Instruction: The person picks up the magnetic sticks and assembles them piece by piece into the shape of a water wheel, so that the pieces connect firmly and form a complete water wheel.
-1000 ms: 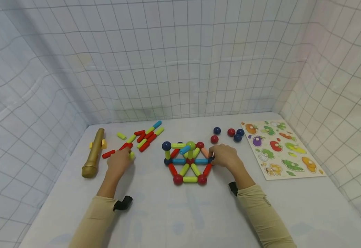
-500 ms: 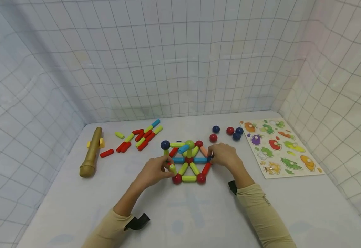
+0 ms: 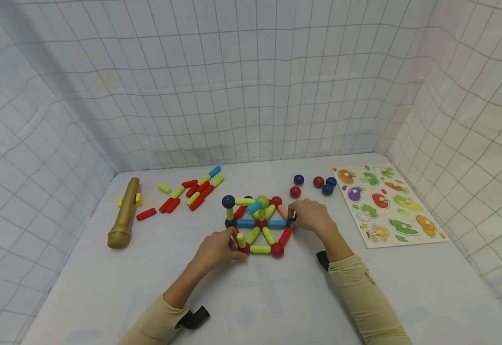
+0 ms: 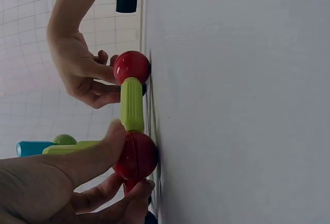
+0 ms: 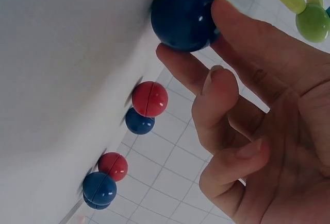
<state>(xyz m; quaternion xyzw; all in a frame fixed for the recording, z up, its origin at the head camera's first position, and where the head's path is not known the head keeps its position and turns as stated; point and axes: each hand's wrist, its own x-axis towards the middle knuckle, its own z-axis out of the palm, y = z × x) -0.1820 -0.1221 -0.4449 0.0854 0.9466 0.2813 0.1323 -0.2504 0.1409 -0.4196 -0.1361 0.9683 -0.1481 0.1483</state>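
Note:
A structure of magnetic sticks and balls stands mid-table, its flat base like a wheel around a red centre ball point(image 3: 261, 223). My left hand point(image 3: 217, 250) pinches the front-left red ball point(image 4: 136, 156) between thumb and fingers. On that ball a lime green stick point(image 3: 241, 240) stands upright. My right hand point(image 3: 310, 215) holds the dark blue ball point(image 5: 183, 18) at the right corner with thumb and fingertips. Raised at the back left are a dark blue ball point(image 3: 228, 201) and a green ball point(image 3: 262, 201), joined by a lime stick; a light blue stick point(image 3: 253, 207) juts from the green one.
Loose red, lime and blue sticks point(image 3: 199, 191) lie back left. A gold microphone-shaped toy point(image 3: 124, 215) on yellow blocks stands far left. Several loose red and blue balls point(image 3: 318, 182) lie back right, beside a vegetable puzzle board point(image 3: 389, 206). Grid-patterned cloth walls point(image 3: 251, 96) enclose the table.
My left hand came from the loose sticks with a lime stick, which now stands on the front-left red ball; the fingers slid down to that ball. My right hand stayed at its blue ball.

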